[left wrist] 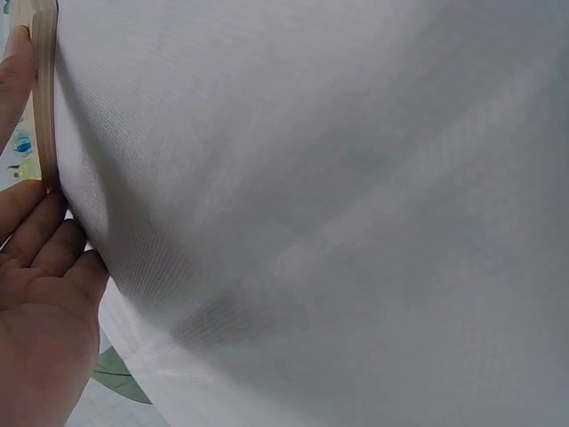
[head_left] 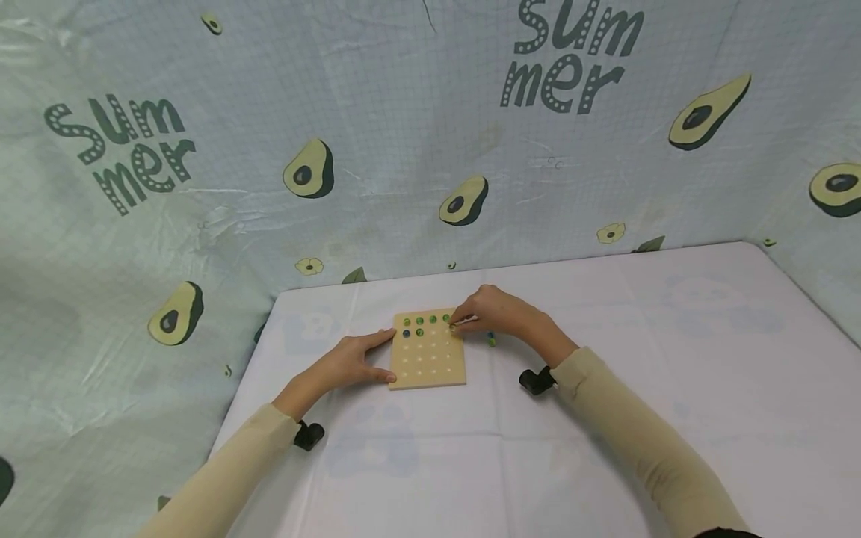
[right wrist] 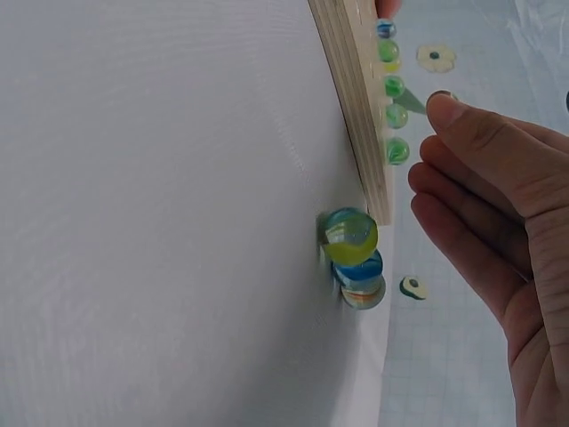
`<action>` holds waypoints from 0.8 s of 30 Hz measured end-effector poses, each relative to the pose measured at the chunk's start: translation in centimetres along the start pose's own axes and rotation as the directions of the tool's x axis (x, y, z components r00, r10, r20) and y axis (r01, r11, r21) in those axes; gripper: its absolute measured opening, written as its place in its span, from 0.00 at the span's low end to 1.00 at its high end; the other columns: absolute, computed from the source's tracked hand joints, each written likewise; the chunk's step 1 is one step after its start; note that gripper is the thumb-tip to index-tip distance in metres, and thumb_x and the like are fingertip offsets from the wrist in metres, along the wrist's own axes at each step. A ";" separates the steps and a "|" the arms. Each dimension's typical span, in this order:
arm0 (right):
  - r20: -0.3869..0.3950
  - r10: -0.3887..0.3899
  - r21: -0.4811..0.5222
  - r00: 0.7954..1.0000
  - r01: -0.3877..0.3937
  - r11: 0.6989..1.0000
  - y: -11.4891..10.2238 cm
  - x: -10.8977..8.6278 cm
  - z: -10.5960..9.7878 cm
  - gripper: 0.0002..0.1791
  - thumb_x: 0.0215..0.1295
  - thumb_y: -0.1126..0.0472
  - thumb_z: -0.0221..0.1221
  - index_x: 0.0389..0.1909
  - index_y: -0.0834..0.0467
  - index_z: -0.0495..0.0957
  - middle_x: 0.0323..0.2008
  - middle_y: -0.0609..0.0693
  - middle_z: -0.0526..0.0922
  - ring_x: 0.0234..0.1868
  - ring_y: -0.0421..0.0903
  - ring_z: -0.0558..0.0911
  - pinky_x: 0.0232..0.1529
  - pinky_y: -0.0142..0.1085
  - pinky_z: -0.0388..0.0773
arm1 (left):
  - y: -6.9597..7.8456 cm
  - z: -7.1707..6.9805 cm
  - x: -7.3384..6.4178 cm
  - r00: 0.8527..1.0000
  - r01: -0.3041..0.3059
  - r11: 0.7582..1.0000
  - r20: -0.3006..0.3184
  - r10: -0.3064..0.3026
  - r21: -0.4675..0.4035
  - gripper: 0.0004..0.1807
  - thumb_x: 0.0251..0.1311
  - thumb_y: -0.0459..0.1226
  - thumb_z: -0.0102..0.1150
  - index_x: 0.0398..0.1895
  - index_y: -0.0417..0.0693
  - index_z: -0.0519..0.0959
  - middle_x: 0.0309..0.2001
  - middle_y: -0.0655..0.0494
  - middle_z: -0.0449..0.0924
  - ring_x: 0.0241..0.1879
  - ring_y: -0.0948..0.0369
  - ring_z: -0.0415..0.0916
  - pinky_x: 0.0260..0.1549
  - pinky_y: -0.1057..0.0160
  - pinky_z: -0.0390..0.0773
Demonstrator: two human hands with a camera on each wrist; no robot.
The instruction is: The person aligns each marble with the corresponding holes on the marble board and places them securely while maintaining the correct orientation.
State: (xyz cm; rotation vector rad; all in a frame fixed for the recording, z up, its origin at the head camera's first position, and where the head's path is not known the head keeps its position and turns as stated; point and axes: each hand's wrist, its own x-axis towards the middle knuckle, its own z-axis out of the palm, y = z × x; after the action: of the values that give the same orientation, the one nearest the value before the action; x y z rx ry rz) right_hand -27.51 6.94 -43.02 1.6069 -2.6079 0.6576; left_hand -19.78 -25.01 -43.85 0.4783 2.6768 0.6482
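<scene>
1. The board lies flat on the table, between both hands.
2. The left hand rests spread fingers on its left edge, likely so it won't slide.
3. The right hand seems to pinch a marble in its fingertips, over the board.
4. Six marbles sit in dips, which likely stop rolling.
5. Loose marbles lie just off the right edge.
6. The right hand hides some dips.

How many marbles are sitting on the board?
6: four marbles in the far row of the wooden board, two at the left of the next. The right hand could hide others.
</scene>
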 end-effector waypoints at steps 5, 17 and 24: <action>0.002 0.000 -0.020 1.000 0.000 1.000 -0.2 0.5 0.2 0.10 0.65 0.57 0.70 0.44 0.56 0.90 0.40 0.46 0.91 0.38 0.35 0.88 0.41 0.24 0.82 | 0.1 0.0 0.1 1.000 0.004 1.000 -0.002 -0.004 -0.001 0.55 0.51 0.56 0.76 0.80 0.50 0.60 0.77 0.46 0.58 0.77 0.47 0.56 0.72 0.45 0.63; 0.004 0.019 0.004 1.000 -0.019 1.000 -1.1 1.6 0.2 0.09 0.65 0.59 0.69 0.43 0.57 0.91 0.40 0.47 0.91 0.38 0.35 0.88 0.38 0.25 0.83 | 0.3 -0.1 -0.1 1.000 0.010 1.000 0.009 -0.010 0.010 0.54 0.53 0.55 0.75 0.80 0.50 0.60 0.77 0.45 0.58 0.77 0.47 0.55 0.72 0.45 0.62; 0.006 0.020 -0.024 1.000 -0.020 1.000 -1.5 2.2 0.4 0.09 0.65 0.58 0.70 0.43 0.57 0.91 0.40 0.46 0.91 0.37 0.35 0.88 0.39 0.24 0.82 | 0.5 -0.2 -0.2 1.000 0.014 1.000 0.013 -0.014 0.003 0.54 0.53 0.55 0.75 0.80 0.51 0.60 0.78 0.46 0.57 0.77 0.48 0.55 0.73 0.45 0.62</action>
State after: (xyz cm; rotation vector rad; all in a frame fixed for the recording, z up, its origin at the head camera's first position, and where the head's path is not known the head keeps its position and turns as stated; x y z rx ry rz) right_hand -27.19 4.36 -42.39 1.5818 -2.6291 0.6203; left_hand -19.56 -24.79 -43.35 0.4629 2.6671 0.6352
